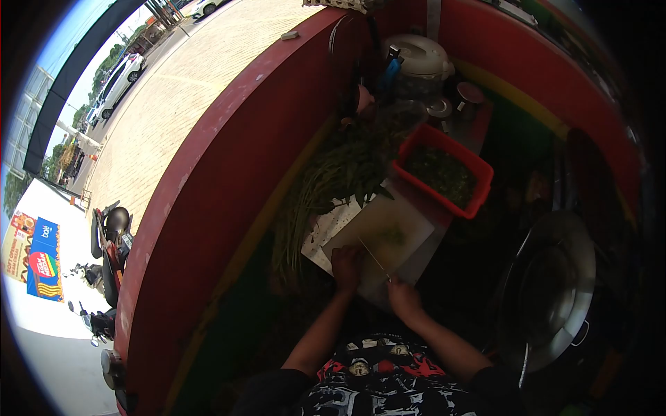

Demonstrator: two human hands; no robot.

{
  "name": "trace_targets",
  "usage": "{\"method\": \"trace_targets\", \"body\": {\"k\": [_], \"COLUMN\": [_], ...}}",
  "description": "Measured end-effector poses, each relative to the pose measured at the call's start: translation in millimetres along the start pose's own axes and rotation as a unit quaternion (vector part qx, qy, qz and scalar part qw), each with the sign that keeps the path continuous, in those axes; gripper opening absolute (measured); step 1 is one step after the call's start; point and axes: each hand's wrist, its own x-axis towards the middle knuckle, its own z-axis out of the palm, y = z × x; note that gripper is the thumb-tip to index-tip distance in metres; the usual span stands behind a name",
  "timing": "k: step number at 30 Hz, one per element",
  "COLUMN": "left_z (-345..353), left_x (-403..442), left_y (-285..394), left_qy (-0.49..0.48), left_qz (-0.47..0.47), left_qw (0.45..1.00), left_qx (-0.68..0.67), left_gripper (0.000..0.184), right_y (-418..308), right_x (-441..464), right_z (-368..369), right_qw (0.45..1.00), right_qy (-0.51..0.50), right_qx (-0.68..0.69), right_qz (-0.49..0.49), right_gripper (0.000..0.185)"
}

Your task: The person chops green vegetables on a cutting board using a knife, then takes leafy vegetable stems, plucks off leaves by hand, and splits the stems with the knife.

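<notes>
My right hand (404, 298) is closed round the handle of a knife (374, 258), whose thin blade slants up and left over a pale cutting board (413, 225). A small patch of chopped greens (395, 236) lies on the board, right of the blade. My left hand (347, 267) rests at the board's lower left edge, close to the knife, its fingers curled in shadow. Whatever they may hold is too dark to name. Long-stemmed leafy greens (316, 184) are heaped beyond the board on the left.
Behind the board stands a red plastic basin (482, 170) with cut greens inside. A lidded pot (416, 59) is at the back. To the right sits a large metal wok (555, 298). A curved red wall (201, 180) bounds the left side, with parked vehicles outside.
</notes>
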Motion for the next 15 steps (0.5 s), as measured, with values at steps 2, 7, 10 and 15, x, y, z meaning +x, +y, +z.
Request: {"method": "trace_targets", "body": {"k": [2, 7, 10, 15], "left_z": [0, -4, -3, 3], "left_x": [-1, -6, -8, -11], "left_y": [-1, -7, -7, -9], "left_qy": [-0.009, -0.017, -0.018, -0.014], "left_qz": [0.013, 0.069, 0.084, 0.075], "left_qw": [1.000, 0.997, 0.996, 0.997], "left_qx": [-0.006, -0.015, -0.015, -0.019], "left_gripper": [0.020, 0.028, 0.031, 0.033], "right_y": [4, -16, -22, -5], "right_x": [10, 21, 3, 15], "right_z": [9, -11, -25, 14], "right_qw": [1.000, 0.999, 0.999, 1.000], "right_qy": [-0.001, 0.006, -0.021, -0.015], "right_qx": [-0.010, 0.017, 0.013, 0.003], "right_qz": [0.000, 0.028, 0.027, 0.003], "right_gripper": [0.027, 0.028, 0.025, 0.027]}}
